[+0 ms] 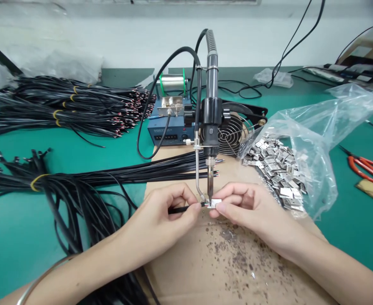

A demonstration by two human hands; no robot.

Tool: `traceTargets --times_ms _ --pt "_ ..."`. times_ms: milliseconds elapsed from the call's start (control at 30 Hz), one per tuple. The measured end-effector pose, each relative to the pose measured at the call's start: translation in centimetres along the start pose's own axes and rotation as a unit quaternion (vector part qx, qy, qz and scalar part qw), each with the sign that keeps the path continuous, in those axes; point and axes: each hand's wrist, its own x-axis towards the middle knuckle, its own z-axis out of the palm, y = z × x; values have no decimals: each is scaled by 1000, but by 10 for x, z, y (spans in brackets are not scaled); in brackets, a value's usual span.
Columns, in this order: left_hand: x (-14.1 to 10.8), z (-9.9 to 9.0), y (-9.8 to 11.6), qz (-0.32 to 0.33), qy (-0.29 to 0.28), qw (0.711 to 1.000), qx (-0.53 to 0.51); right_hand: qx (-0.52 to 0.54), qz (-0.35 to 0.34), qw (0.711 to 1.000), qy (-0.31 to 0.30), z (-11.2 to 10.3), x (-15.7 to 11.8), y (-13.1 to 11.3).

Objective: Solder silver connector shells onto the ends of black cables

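1. Your left hand (172, 214) is closed in a pinch, thumb against curled fingers, on a black cable (177, 209) close to its stripped end.
2. Your right hand (253, 205) grips a small silver metal tab (217, 203) between thumb and fingertips, the other fingers curled loosely behind it.
3. The relation that matters lies between those two pinches: the cable's long axis runs nearly left to right, rising slightly toward the tab, so its end points at the tab's left edge.
4. The soldering iron (210, 127) hangs upright in its stand, and its tip comes down right where cable end and tab meet. Whether the tip presses on the metal or sits just above it, you cannot tell from this view.
5. The thin solder feed tube (197, 169) bends in from the left of the iron toward the same spot, nearer your left fingers than your right.
6. All this is above the stained cardboard (180, 267). The loose pile of silver tabs (277, 167) lies beyond your right hand, partly in a clear plastic bag (328, 169); the tied black cable bundle (87, 178) stretches out on your left hand's side.
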Motion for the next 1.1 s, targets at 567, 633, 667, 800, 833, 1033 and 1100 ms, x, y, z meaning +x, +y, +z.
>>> traceTargets --times_ms 567,633,667,800,833,1033,1100 --pt "-1 2 -2 -1 4 1000 9 -14 -11 1000 8 0 1 3" --pt "0 2 -3 3 5 1000 8 -9 -10 1000 10 0 2 2" --pt "0 2 -3 4 5 1000 7 -8 -10 1000 13 0 2 1" --pt "0 1 -3 8 1 1000 2 -14 -9 1000 15 0 1 1" --pt "0 0 -3 8 1 1000 1 -17 -9 1000 14 0 1 1" --pt "-1 1 -2 6 7 1000 -6 -14 -5 1000 13 -2 2 2" --pt "-1 2 -1 8 8 1000 -5 -6 -5 1000 9 -2 2 3"
